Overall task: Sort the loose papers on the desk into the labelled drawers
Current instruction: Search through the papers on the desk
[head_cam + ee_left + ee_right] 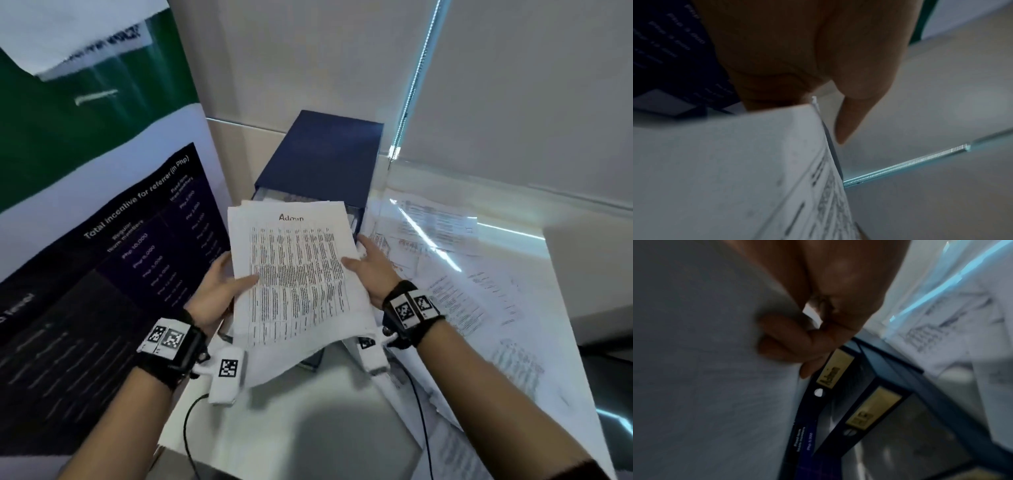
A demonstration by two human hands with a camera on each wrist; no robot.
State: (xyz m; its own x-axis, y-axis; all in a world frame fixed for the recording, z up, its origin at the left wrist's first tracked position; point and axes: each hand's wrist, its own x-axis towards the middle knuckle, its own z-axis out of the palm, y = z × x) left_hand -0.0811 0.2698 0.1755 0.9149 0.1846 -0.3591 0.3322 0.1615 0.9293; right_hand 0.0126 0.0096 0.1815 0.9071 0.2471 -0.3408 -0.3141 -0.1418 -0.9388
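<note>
A stack of white printed sheets (301, 274) headed "Admin" is held over the front of a dark blue drawer unit (322, 157). My left hand (226, 277) grips its left edge, thumb on top. My right hand (366, 260) grips its right edge, thumb on top and fingers curled under. The left wrist view shows the stack's edge (818, 162) beside my thumb. In the right wrist view my curled fingers (789, 344) press the sheets' underside (705, 369), next to two drawer fronts with yellow labels (830, 374). The top drawer stands pulled out beneath the stack.
More loose printed papers (459, 301) lie spread over the white desk (308, 428) to the right. A large dark poster (102, 274) leans at the left. A window blind with a bead chain (414, 75) hangs behind. Cables trail from both wrist cameras.
</note>
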